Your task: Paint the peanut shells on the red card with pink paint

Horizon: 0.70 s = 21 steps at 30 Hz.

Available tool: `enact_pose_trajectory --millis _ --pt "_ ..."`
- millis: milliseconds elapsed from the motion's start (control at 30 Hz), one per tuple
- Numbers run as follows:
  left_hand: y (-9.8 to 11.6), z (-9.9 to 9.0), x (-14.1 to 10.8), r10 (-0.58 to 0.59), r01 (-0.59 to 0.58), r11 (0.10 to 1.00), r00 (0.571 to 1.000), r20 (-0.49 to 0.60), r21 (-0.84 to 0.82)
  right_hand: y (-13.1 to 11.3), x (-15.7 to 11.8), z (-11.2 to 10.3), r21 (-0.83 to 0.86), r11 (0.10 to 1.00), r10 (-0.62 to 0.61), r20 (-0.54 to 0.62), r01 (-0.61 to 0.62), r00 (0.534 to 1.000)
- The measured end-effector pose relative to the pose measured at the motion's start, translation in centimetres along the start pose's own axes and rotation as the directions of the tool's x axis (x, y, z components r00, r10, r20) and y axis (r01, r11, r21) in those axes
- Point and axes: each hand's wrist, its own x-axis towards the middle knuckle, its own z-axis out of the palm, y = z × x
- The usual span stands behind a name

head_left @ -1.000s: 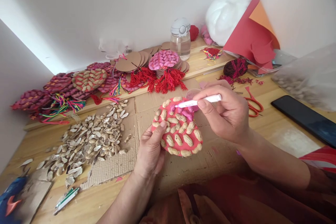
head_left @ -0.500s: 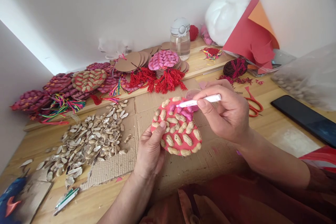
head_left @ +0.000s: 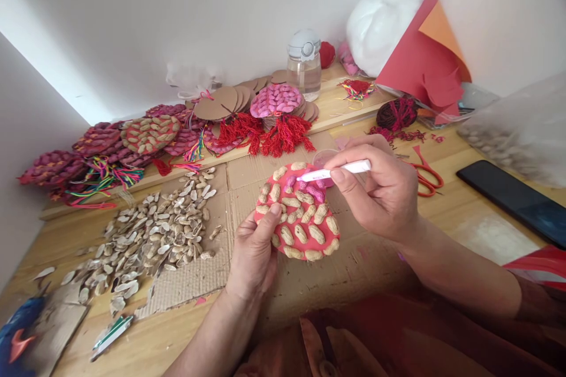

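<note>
My left hand (head_left: 256, 244) grips the lower left edge of a red disc (head_left: 315, 245) covered in peanut shells, its thumb on top. Several shells near the disc's upper right are purple-pink; the others are plain tan. In my right hand (head_left: 380, 188) is a white marker (head_left: 338, 171), pinched between thumb and fingers. Its pink tip points left and rests at a purple shell near the top of the disc. Partly behind my right fingers and the disc stands a small round clear container (head_left: 325, 157) with pink in it.
Loose peanut shells (head_left: 150, 235) lie on cardboard (head_left: 190, 288) at the left. Decorated discs with tassels (head_left: 285, 135) and a bottle (head_left: 303, 68) line the back. Orange scissors (head_left: 428, 179) and a black phone (head_left: 513, 200) lie right. A blue glue gun (head_left: 22, 324) is at lower left.
My right hand and the marker have shifted very slightly left and down. The disc in my left hand has barely moved.
</note>
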Motion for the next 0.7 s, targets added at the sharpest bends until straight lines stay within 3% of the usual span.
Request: enact_pose_trajectory --millis 400,700 --pt "-0.38 -0.11 -0.12 0.126 -0.128 0.988 0.992 0.03 0.09 -0.26 0.01 -0.01 0.043 0.999 -0.01 0.031 0.008 0.999" --pt "-0.04 0.02 -0.51 0.142 -0.148 0.986 0.987 0.068 0.079 -0.05 -0.12 0.18 0.058 0.998 -0.033 -0.003 0.033 0.999"
